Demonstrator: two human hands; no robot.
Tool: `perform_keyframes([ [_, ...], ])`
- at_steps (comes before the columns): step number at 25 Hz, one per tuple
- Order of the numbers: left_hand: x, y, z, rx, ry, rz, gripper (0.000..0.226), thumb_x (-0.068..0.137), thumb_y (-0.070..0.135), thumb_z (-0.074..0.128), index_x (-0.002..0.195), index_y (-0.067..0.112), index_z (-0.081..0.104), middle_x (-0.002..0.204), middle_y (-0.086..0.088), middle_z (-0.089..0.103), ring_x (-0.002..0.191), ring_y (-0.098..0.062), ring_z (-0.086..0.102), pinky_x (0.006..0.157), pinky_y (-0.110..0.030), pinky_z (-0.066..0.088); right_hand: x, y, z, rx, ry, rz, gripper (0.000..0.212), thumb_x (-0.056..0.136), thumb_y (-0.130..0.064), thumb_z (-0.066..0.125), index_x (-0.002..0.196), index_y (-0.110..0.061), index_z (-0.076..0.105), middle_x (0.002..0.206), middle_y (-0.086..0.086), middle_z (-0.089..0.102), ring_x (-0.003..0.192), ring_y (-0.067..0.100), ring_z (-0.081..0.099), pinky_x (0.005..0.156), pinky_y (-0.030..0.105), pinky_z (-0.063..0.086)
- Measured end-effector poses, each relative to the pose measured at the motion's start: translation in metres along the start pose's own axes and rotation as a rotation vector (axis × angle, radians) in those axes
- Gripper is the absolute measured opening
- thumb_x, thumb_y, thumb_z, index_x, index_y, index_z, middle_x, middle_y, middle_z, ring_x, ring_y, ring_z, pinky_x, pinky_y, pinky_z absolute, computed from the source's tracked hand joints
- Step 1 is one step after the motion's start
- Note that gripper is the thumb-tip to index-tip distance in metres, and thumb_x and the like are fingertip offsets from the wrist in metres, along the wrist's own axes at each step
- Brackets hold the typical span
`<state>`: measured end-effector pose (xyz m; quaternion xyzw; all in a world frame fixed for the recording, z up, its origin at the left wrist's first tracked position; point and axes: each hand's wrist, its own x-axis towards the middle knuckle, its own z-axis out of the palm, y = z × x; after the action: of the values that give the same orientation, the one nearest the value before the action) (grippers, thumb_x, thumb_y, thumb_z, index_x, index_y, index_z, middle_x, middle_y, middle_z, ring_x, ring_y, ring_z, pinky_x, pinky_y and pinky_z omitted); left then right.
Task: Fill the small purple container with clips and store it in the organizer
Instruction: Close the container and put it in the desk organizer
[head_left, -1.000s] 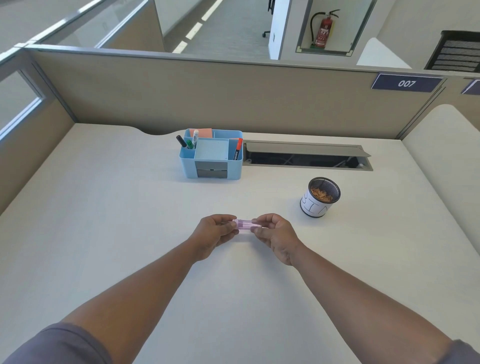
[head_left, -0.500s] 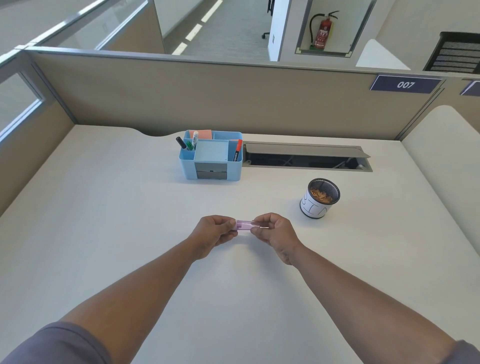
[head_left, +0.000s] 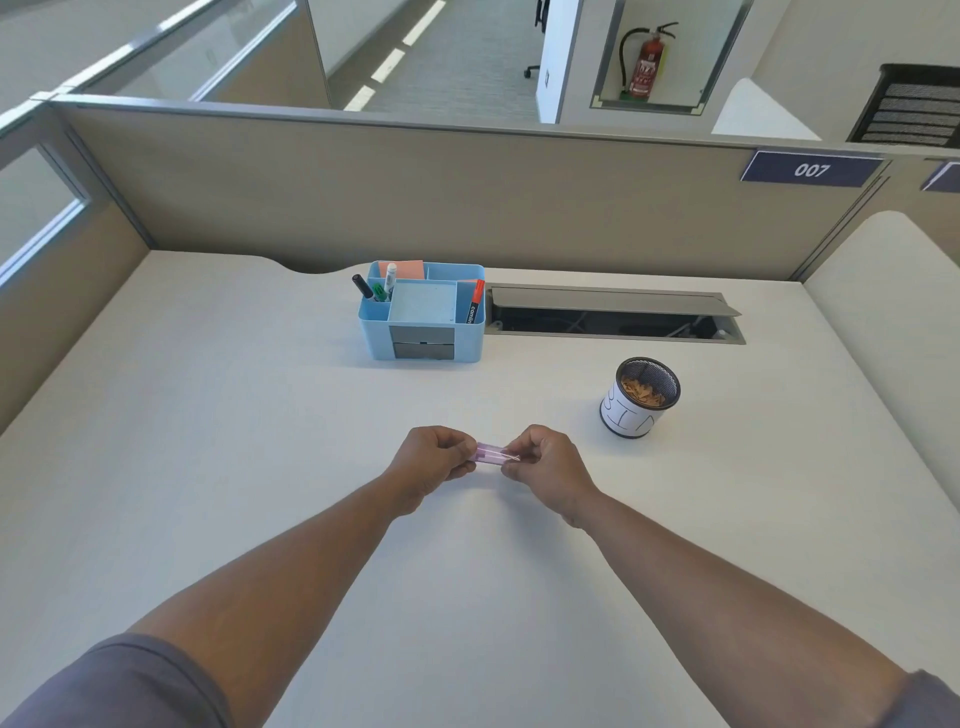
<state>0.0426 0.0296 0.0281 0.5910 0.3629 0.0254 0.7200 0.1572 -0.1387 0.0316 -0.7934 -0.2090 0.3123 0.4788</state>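
Observation:
A small purple container (head_left: 491, 453) is held just above the white desk (head_left: 208, 441) at its middle. My left hand (head_left: 434, 462) pinches its left end and my right hand (head_left: 545, 462) pinches its right end, so only the short middle part shows. A black mesh cup (head_left: 641, 397) with a white label, holding orange-brown clips, stands to the right and a little farther back. The blue organizer (head_left: 423, 317) with pens, markers, sticky notes and two grey drawers sits at the back centre.
An open cable hatch (head_left: 613, 314) lies in the desk right of the organizer. Beige partition walls (head_left: 467, 197) close the desk at the back and left. A second desk (head_left: 893, 322) adjoins on the right.
Both hands keep their hold on the purple container in nearly the same spot. The fingers of the right hand have shifted slightly on its end.

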Motion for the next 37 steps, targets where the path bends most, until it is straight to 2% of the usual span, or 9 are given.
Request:
perform_keyframes([
  [4, 0.005, 0.001, 0.005, 0.080, 0.027, 0.011, 0.012, 0.095, 0.010, 0.069, 0.099, 0.001, 0.075, 0.094, -0.010, 0.075, 0.079, -0.017, 0.073, 0.076, -0.020, 0.060, 0.003, 0.002, 0.000, -0.294, 0.019, -0.078, 0.012, 0.078, -0.017, 0.075, 0.087, -0.021, 0.067, 0.083, -0.002, 0.069, 0.073, 0.015, 0.060, 0.066, 0.026, 0.048],
  [8, 0.007, -0.005, 0.000, 0.092, 0.045, -0.017, 0.015, 0.097, 0.015, 0.065, 0.102, 0.005, 0.074, 0.091, -0.006, 0.072, 0.077, -0.017, 0.066, 0.073, -0.023, 0.056, 0.007, 0.003, 0.005, -0.412, 0.013, -0.152, 0.011, 0.080, -0.017, 0.073, 0.085, -0.023, 0.066, 0.070, -0.012, 0.056, 0.067, 0.014, 0.054, 0.066, 0.033, 0.047],
  [12, 0.010, -0.014, -0.007, 0.567, 0.240, 0.223, 0.020, 0.098, 0.015, 0.053, 0.089, 0.017, 0.071, 0.092, -0.002, 0.068, 0.086, -0.022, 0.060, 0.081, -0.030, 0.050, 0.019, 0.006, 0.004, -0.456, 0.042, -0.142, 0.008, 0.083, -0.016, 0.068, 0.084, -0.023, 0.065, 0.073, -0.004, 0.064, 0.073, 0.023, 0.060, 0.069, 0.037, 0.052],
  [14, 0.016, -0.021, -0.015, 0.876, 0.253, 0.401, 0.021, 0.097, 0.008, 0.050, 0.095, 0.005, 0.071, 0.113, -0.013, 0.070, 0.109, -0.032, 0.059, 0.100, -0.039, 0.049, 0.028, 0.000, 0.004, -0.446, 0.072, -0.165, 0.009, 0.084, -0.017, 0.068, 0.085, -0.025, 0.066, 0.072, -0.005, 0.065, 0.070, 0.020, 0.060, 0.066, 0.034, 0.050],
  [15, 0.019, -0.025, -0.019, 1.010, 0.236, 0.417, 0.026, 0.098, 0.008, 0.047, 0.109, 0.003, 0.070, 0.133, -0.015, 0.064, 0.127, -0.035, 0.053, 0.110, -0.041, 0.044, 0.033, -0.006, 0.005, -0.433, 0.096, -0.187, 0.009, 0.085, -0.018, 0.069, 0.086, -0.027, 0.068, 0.071, -0.007, 0.065, 0.068, 0.016, 0.059, 0.065, 0.032, 0.047],
  [18, 0.029, -0.033, -0.030, 1.216, 0.195, 0.332, 0.052, 0.103, 0.011, 0.033, 0.155, 0.012, 0.036, 0.170, -0.004, 0.022, 0.157, -0.029, 0.014, 0.124, -0.039, 0.023, 0.057, -0.038, 0.009, -0.384, 0.189, -0.307, 0.014, 0.087, -0.018, 0.071, 0.099, -0.021, 0.077, 0.083, -0.007, 0.073, 0.072, 0.012, 0.061, 0.069, 0.028, 0.049],
  [22, 0.047, -0.026, -0.038, 1.307, 0.187, 0.321, 0.064, 0.099, 0.004, 0.027, 0.162, 0.012, 0.015, 0.173, -0.002, 0.005, 0.159, -0.025, 0.001, 0.127, -0.037, 0.014, 0.102, -0.091, 0.018, -0.405, 0.269, -0.491, 0.019, 0.090, -0.013, 0.068, 0.107, -0.011, 0.077, 0.103, 0.005, 0.078, 0.088, 0.021, 0.068, 0.076, 0.028, 0.051],
  [26, 0.062, -0.022, -0.043, 1.315, 0.213, 0.343, 0.065, 0.098, 0.005, 0.026, 0.162, 0.011, 0.015, 0.173, -0.003, 0.006, 0.159, -0.025, 0.003, 0.127, -0.036, 0.012, 0.146, -0.128, 0.027, -0.512, 0.241, -0.578, 0.018, 0.091, -0.009, 0.063, 0.103, -0.007, 0.077, 0.097, 0.011, 0.078, 0.088, 0.029, 0.069, 0.074, 0.031, 0.051],
  [37, 0.078, -0.024, -0.043, 1.277, 0.245, 0.352, 0.062, 0.099, 0.008, 0.029, 0.160, 0.012, 0.022, 0.172, -0.001, 0.014, 0.159, -0.023, 0.012, 0.125, -0.032, 0.013, 0.197, -0.139, 0.052, -0.607, 0.121, -0.490, 0.017, 0.094, -0.015, 0.064, 0.108, -0.012, 0.074, 0.103, 0.011, 0.076, 0.094, 0.029, 0.067, 0.081, 0.033, 0.053],
])
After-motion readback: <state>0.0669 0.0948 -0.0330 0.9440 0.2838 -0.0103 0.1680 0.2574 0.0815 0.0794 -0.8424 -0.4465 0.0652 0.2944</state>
